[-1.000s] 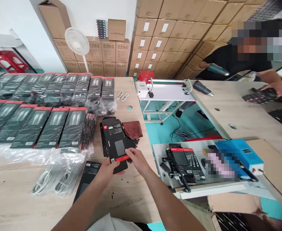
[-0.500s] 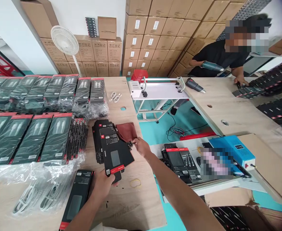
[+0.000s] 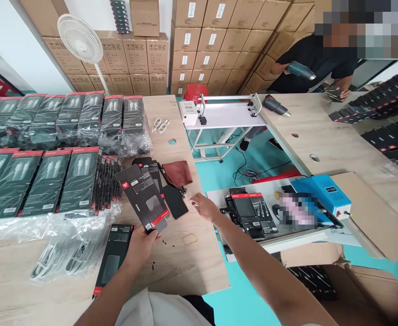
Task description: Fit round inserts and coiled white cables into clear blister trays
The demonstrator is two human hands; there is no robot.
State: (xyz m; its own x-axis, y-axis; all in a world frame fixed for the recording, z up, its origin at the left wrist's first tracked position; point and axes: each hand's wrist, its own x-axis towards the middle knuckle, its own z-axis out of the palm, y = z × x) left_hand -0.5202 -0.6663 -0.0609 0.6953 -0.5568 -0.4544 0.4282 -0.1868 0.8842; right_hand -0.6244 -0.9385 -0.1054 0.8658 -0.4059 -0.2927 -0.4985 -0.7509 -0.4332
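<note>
My left hand [image 3: 142, 246] is closed on the lower end of a black-and-red cardboard package [image 3: 144, 197], held tilted above the table. A stack of similar packages [image 3: 150, 171] lies behind it, and a dark flat rectangular piece [image 3: 176, 202] is at its right. My right hand [image 3: 206, 209] is closed in a pinch, with a tiny black piece just showing at the fingertips; its exact kind is unclear. Beside that hand is a small heap of black pieces [image 3: 182, 192], in front of a brown cloth pouch [image 3: 177, 173]. Another black package [image 3: 114, 253] lies by my left forearm.
Plastic-wrapped cable packages [image 3: 80, 181] fill the left side, with bagged white cables [image 3: 78, 258] in front. A yellow rubber band [image 3: 190, 239] lies near the table edge. Rightward stands a lower table with a blue machine [image 3: 324, 197]. Across, a person [image 3: 316, 63] holds a heat gun.
My right hand has drawn back from the black pieces, slightly right. The package in my left hand has swung left and tilted, uncovering the dark flat piece. The view has shifted downward.
</note>
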